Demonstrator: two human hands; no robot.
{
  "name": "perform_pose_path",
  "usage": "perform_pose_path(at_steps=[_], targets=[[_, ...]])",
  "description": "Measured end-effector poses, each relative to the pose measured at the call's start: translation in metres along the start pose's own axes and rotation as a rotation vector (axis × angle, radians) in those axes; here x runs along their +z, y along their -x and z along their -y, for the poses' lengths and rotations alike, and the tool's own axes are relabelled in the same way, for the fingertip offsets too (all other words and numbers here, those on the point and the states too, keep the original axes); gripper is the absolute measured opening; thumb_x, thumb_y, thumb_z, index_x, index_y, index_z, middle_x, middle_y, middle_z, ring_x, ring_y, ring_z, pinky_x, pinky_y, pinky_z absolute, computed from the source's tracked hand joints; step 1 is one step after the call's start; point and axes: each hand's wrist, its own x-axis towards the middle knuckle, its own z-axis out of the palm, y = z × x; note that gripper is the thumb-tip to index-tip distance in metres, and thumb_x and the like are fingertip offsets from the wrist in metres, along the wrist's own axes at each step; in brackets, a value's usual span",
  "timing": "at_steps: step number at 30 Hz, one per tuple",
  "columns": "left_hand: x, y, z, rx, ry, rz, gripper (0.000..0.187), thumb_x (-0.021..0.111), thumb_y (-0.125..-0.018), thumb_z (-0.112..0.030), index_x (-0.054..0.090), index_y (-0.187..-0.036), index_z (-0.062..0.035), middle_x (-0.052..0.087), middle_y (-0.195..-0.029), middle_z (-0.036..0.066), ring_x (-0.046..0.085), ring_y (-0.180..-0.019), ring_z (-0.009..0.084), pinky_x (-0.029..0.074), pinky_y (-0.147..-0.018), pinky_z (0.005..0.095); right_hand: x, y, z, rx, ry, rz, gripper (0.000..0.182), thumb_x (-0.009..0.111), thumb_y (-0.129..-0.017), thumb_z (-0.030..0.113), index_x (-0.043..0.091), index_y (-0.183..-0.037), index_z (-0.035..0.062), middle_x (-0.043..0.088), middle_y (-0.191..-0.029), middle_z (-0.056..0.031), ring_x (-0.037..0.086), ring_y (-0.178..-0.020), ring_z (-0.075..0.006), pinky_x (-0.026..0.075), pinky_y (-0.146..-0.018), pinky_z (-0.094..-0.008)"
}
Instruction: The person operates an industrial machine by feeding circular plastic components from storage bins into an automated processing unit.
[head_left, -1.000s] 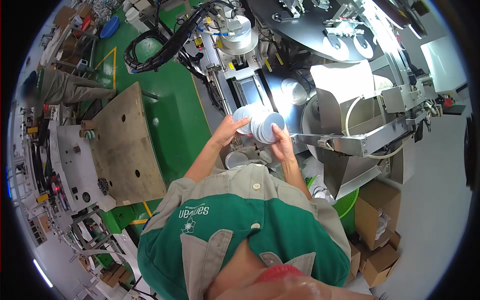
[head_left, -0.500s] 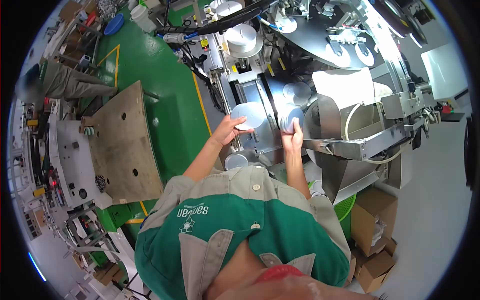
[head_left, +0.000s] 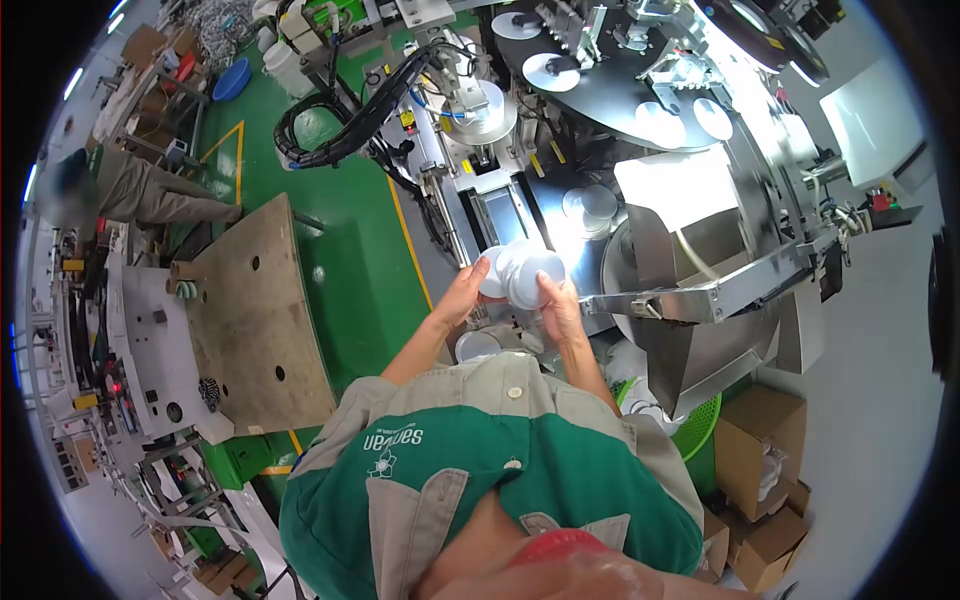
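Note:
Several thin white round discs are between my two hands, fanned out and overlapping in front of my chest. My left hand is closed on the discs' left edge, its thumb on top. From the right, my right hand grips the front disc, thumb pressed on its face. Just below, near my shirt, lies a round pale stack. More clear or whitish discs rest on the metal machine bed beyond my right hand.
A dark rotary table carrying white discs is at the back. A metal guard frame stands at right, above a green basket and cardboard boxes. Black cables hang left of the machine. A person stands far left, beside a wooden board.
My hands have come together from apart, bringing their discs into one overlapping group. The right hand moved left, away from the guard. The machine's cabled head swung left over the white stack.

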Motion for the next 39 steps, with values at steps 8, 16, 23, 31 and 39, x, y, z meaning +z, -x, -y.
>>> perform_pose_path(at_steps=[8, 16, 23, 31, 39], targets=[[0.024, 0.014, 0.005, -0.049, -0.054, -0.291, 0.061, 0.029, -0.091, -0.061, 0.055, -0.111, -0.0099, 0.058, -0.098, 0.006, 0.054, -0.092, 0.0151, 0.047, -0.081, 0.0320, 0.037, 0.021, -0.009, -0.238, 0.452, -0.027, 0.047, 0.066, -0.080, 0.014, 0.042, -0.118, 0.0016, 0.052, -0.108, -0.0092, 0.052, -0.100, -0.0177, 0.043, -0.086, -0.0300], [0.032, 0.039, 0.002, -0.034, 0.569, -0.147, 0.060, 0.056, -0.083, -0.054, 0.040, -0.131, -0.0207, 0.052, -0.113, 0.004, 0.050, -0.106, 0.0205, 0.042, -0.091, 0.0415, 0.060, 0.041, -0.020, -0.930, 1.185, 0.062, 0.065, 0.074, -0.064, 0.006, 0.044, -0.121, 0.0086, 0.050, -0.105, -0.0149, 0.050, -0.092, -0.0346, 0.041, -0.082, -0.0433], [0.027, 0.050, -0.008, -0.044, 0.527, -0.059, 0.037, 0.057, -0.084, -0.034, 0.055, -0.113, -0.0100, 0.051, -0.125, 0.020, 0.051, -0.113, 0.0295, 0.041, -0.098, 0.0440, 0.055, 0.036, -0.036, -0.701, 1.346, 0.178, 0.039, 0.059, -0.074, 0.015, 0.050, -0.112, 0.0122, 0.056, -0.097, -0.0112, 0.056, -0.089, -0.0322, 0.047, -0.071, -0.0422], [0.024, 0.089, -0.014, -0.420, 0.436, 0.063, 0.057, 0.064, -0.082, -0.040, 0.044, -0.131, -0.0206, 0.052, -0.116, -0.002, 0.050, -0.092, 0.0112, 0.046, -0.077, 0.0269, 0.042, 0.083, -0.045, -0.792, 1.055, 0.114, 0.044, 0.061, -0.078, 0.038, 0.052, -0.108, 0.0065, 0.052, -0.108, -0.0147, 0.049, -0.101, -0.0318, 0.042, -0.084, -0.0430], [0.039, 0.099, -0.016, -0.402, 0.031, 0.167, 0.047, 0.044, -0.091, -0.040, 0.042, -0.132, -0.0165, 0.048, -0.128, 0.008, 0.050, -0.113, 0.0257, 0.045, -0.092, 0.0415, 0.037, 0.114, -0.037, -0.687, 0.992, 0.084, 0.046, 0.050, -0.084, 0.025, 0.044, -0.127, 0.0118, 0.058, -0.104, -0.0173, 0.061, -0.086, -0.0360, 0.050, -0.075, -0.0420]])
